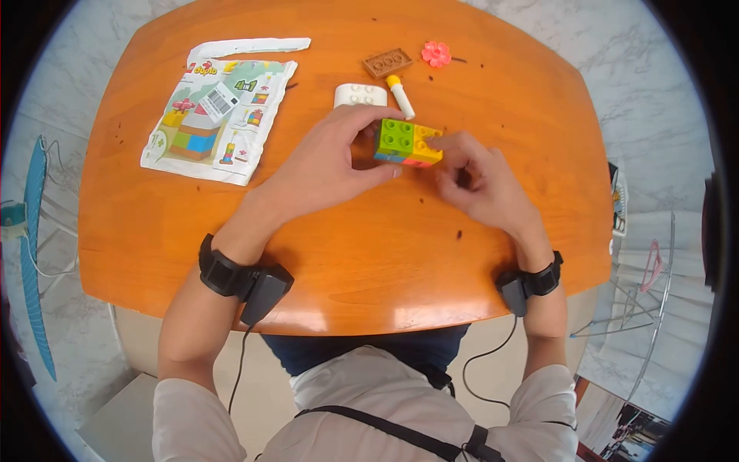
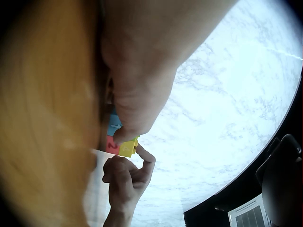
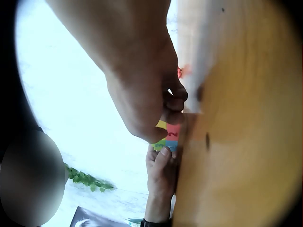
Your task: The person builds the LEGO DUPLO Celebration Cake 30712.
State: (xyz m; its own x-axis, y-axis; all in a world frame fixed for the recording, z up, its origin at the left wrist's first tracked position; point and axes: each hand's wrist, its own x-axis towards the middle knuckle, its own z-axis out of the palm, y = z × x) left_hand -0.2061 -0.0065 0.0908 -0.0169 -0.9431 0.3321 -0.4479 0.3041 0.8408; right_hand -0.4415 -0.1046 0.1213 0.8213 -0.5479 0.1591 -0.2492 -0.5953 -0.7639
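Observation:
A small block of toy building bricks stands on the table, with a green brick (image 1: 396, 141) and a yellow brick (image 1: 426, 138) side by side on top. Beneath them are a blue brick (image 2: 114, 124) and a red brick (image 2: 112, 146) marked with a 2. My left hand (image 1: 327, 154) grips the block from the left, thumb on the near side and fingers round the far side. With the tip of its extended index finger, my right hand (image 1: 491, 185) presses on the yellow brick's studs; its other fingers are curled and apart from the block.
Behind the block lie a white brick (image 1: 360, 95), a white stick with a yellow end (image 1: 400, 98), a brown brick (image 1: 387, 62) and a red flower piece (image 1: 436, 54). An opened Duplo bag (image 1: 265, 100) and its torn strip (image 1: 254, 48) lie at left.

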